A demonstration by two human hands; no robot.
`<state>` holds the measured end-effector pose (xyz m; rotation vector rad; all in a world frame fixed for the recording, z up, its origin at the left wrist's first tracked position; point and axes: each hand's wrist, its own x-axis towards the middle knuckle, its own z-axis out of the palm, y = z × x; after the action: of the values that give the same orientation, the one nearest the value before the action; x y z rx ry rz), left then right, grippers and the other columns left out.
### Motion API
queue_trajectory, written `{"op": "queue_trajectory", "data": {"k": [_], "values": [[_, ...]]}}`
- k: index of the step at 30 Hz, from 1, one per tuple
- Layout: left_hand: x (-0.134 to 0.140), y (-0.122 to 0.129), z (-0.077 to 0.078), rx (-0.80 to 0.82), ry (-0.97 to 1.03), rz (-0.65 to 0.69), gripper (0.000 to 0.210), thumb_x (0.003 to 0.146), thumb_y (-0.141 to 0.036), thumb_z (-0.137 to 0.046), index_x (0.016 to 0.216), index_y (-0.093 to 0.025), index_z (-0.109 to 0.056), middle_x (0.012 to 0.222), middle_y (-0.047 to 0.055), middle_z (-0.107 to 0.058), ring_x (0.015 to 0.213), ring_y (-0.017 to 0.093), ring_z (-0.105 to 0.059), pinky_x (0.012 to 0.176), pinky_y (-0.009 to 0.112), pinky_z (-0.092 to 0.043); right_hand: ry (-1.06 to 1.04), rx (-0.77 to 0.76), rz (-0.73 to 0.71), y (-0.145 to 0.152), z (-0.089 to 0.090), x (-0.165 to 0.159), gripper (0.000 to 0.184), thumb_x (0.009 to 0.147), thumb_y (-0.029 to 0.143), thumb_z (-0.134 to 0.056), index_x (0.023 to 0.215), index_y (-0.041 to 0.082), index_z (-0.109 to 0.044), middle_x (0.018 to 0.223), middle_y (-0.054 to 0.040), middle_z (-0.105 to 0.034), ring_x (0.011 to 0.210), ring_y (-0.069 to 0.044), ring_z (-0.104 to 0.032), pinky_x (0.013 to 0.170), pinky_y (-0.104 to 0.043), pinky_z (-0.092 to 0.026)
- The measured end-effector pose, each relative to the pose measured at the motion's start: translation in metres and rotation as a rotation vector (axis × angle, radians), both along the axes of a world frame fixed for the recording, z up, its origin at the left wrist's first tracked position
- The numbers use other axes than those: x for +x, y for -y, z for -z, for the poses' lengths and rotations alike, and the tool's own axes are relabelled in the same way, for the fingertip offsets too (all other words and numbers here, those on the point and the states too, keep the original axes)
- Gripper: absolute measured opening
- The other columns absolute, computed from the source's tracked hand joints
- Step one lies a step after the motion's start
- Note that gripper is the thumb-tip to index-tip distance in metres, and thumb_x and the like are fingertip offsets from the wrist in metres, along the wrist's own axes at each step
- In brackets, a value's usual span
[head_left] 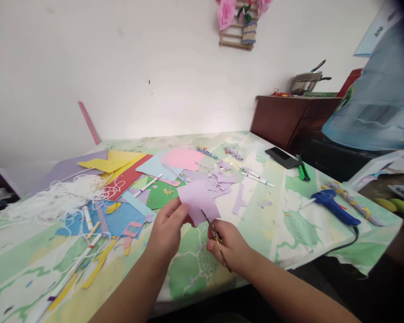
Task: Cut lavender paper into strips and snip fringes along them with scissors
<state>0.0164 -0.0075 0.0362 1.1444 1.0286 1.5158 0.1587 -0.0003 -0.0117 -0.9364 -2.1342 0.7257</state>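
A piece of light purple paper (195, 199) is pinched by its left edge in my left hand (171, 220), held above the near part of the table. My right hand (226, 244) is closed around the handles of small scissors (211, 226). Their blades point up and to the left and overlap the lower part of the paper. I cannot tell how far a cut runs into it. Just beyond the paper lie several light purple scraps (218, 179) on the patterned tablecloth (249, 237).
Tangled white string (60, 197) and coloured sheets (124, 161) spread across the left. On the right lie a blue glue gun (336, 208) with a cord, a green cutter (303, 170), a dark phone-like slab (282, 158) and white pens (257, 178). A water bottle (377, 107) stands beyond.
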Motion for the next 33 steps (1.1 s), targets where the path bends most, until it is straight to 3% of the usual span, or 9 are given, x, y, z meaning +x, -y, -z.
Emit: {"op": "queue_trajectory", "data": {"k": [3,7,13,23,28,33], "values": [[-0.002,-0.006,-0.005,-0.016,0.152,-0.004,0.017,0.069,-0.029,-0.045,0.062,-0.016,-0.053,0.053,-0.004,-0.049,0.047,0.007,-0.043,0.046,0.02,-0.036,0.061,0.0,0.023,-0.001,0.004,-0.001,0.039,0.068,0.054,-0.034,0.059,0.017,-0.037,0.051,0.0038,-0.033,0.047,-0.008,-0.03,0.043,-0.02,-0.023],[-0.002,-0.008,-0.008,-0.012,0.094,-0.084,0.011,0.063,-0.024,-0.055,0.06,-0.013,-0.055,0.051,-0.004,-0.048,0.048,0.006,-0.043,0.046,0.018,-0.035,0.056,0.008,0.026,-0.001,0.007,-0.003,0.041,0.069,0.057,-0.031,0.06,0.017,-0.036,0.052,0.0031,-0.036,0.048,-0.008,-0.032,0.044,-0.021,-0.024],[-0.002,-0.007,-0.006,0.053,0.078,-0.169,0.013,0.061,-0.023,-0.056,0.071,-0.015,-0.059,0.067,0.0,-0.059,0.064,0.011,-0.05,0.061,0.026,-0.04,0.013,-0.019,-0.011,0.0,0.006,-0.005,0.039,0.07,0.054,-0.031,0.062,0.017,-0.037,0.052,0.0035,-0.035,0.048,-0.008,-0.033,0.045,-0.021,-0.025],[-0.001,0.002,-0.023,-0.004,-0.413,-0.323,0.016,0.059,-0.03,-0.057,0.068,-0.016,-0.059,0.054,-0.003,-0.055,0.052,0.01,-0.048,0.048,0.021,-0.037,-0.026,-0.092,-0.043,0.0,0.006,-0.003,0.032,0.07,0.047,-0.039,0.065,0.016,-0.041,0.057,0.0019,-0.041,0.053,-0.01,-0.037,0.05,-0.022,-0.031],[0.004,0.004,-0.031,-0.036,-0.487,-0.414,0.013,0.057,-0.029,-0.057,0.061,-0.017,-0.059,0.047,-0.004,-0.052,0.047,0.009,-0.045,0.044,0.021,-0.034,-0.015,-0.175,-0.02,0.0,0.005,-0.005,0.028,0.066,0.044,-0.047,0.064,0.016,-0.045,0.055,0.0026,-0.043,0.052,-0.009,-0.039,0.049,-0.021,-0.031],[0.003,0.005,-0.034,-0.049,-0.501,-0.366,0.015,0.057,-0.03,-0.056,0.061,-0.016,-0.059,0.048,-0.003,-0.052,0.047,0.01,-0.045,0.045,0.021,-0.035,-0.006,-0.233,-0.016,0.001,0.002,-0.006,0.026,0.065,0.041,-0.05,0.064,0.016,-0.046,0.054,0.0027,-0.045,0.05,-0.009,-0.04,0.047,-0.02,-0.032]]}}
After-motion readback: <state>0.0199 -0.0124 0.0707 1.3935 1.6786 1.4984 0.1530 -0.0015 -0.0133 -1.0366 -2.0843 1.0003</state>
